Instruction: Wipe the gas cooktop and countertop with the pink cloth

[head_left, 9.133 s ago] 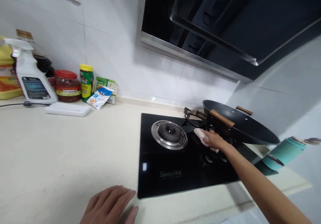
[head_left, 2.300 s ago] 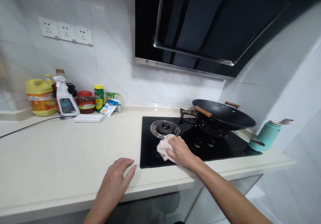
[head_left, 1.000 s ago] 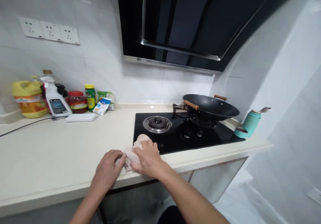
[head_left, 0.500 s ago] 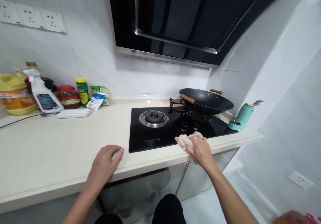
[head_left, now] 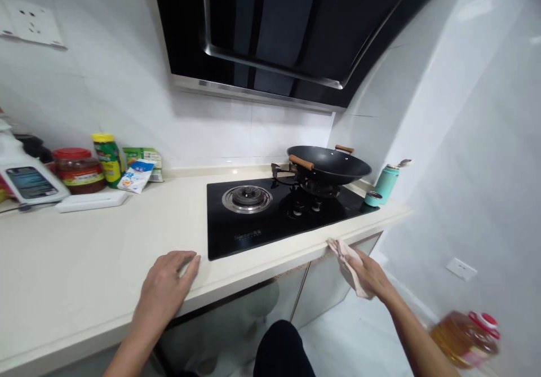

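My right hand (head_left: 368, 275) grips a crumpled pale pink cloth (head_left: 347, 264) at the front edge of the counter. Part of the cloth touches the edge and the rest hangs down before the cabinet door. My left hand (head_left: 165, 281) rests on the cream countertop (head_left: 114, 253), thumb apart from the bent fingers, nothing in it. Just right of that hand is the black glass gas stove (head_left: 262, 239), with a bare burner (head_left: 247, 198) on its left side. A black wok (head_left: 332, 165) with wooden handles sits over the right burner.
Left along the wall stand a spray bottle (head_left: 31, 174), a red-lidded jar (head_left: 80, 171), a yellow-capped container (head_left: 107, 160) and a small packet (head_left: 137, 175). A teal flask (head_left: 386, 184) and its cup (head_left: 373, 198) flank the stove. Overhead hangs the range hood (head_left: 270, 27); an oil bottle (head_left: 465, 337) is low right.
My right hand has moved the cloth from the stove's front border right and down to the counter edge. The view has turned right; my left hand stays on the counter.
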Motion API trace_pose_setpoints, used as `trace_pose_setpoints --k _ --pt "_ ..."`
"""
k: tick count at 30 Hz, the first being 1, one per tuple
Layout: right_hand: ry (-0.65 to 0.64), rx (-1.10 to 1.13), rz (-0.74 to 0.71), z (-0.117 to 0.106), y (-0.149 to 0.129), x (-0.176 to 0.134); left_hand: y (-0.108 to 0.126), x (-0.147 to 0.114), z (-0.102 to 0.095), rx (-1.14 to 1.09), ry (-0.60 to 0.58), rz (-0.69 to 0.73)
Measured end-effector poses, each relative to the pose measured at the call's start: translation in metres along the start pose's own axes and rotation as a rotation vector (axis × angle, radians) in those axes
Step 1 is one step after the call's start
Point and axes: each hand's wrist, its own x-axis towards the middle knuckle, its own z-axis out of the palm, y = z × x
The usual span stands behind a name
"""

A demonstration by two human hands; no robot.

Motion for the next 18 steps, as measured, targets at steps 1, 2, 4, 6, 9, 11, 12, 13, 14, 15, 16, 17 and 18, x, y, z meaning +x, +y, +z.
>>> trace_pose_setpoints --k 1,2,4,6,9,11,12,13,14,15,16,17,18 --pt "0.006 0.132 0.054 -0.001 0.014 -0.009 0.0 0.0 0.0 0.009 -0.006 0.005" --pt "0.021 0.265 0.085 -0.001 0.027 -0.019 0.0 0.001 0.0 0.017 -0.016 0.012" --pt "0.028 0.529 0.093 0.0 0.047 -0.037 0.0 0.001 0.001 0.029 -0.035 0.022" --pt "-0.02 0.695 0.093 0.003 0.059 -0.053 -0.001 0.0 0.002 0.035 -0.04 0.02" --pt "-0.001 0.655 0.151 0.01 0.064 -0.069 -0.005 0.0 0.004 0.034 -0.009 0.025" --pt "0.068 0.584 0.178 0.014 0.064 -0.073 -0.006 0.0 0.005 0.028 0.005 0.046" --pt "0.106 0.562 0.182 0.015 0.063 -0.073 -0.006 0.0 0.005 0.026 0.006 0.055" --pt "0.127 0.535 0.178 0.016 0.062 -0.072 -0.006 0.0 0.005 0.027 0.006 0.061" --pt "0.13 0.498 0.168 0.016 0.061 -0.071 -0.006 0.0 0.004 0.029 0.01 0.063" --pt "0.117 0.454 0.151 0.015 0.058 -0.068 -0.005 -0.001 0.004 0.032 0.017 0.063" --pt "0.101 0.412 0.126 0.013 0.053 -0.065 -0.004 -0.001 0.004 0.034 0.024 0.063" --pt "0.089 0.386 0.1 0.011 0.047 -0.062 -0.003 -0.001 0.003 0.033 0.031 0.063" --pt "0.091 0.386 0.077 0.008 0.039 -0.059 -0.002 -0.001 0.003 0.032 0.032 0.062"
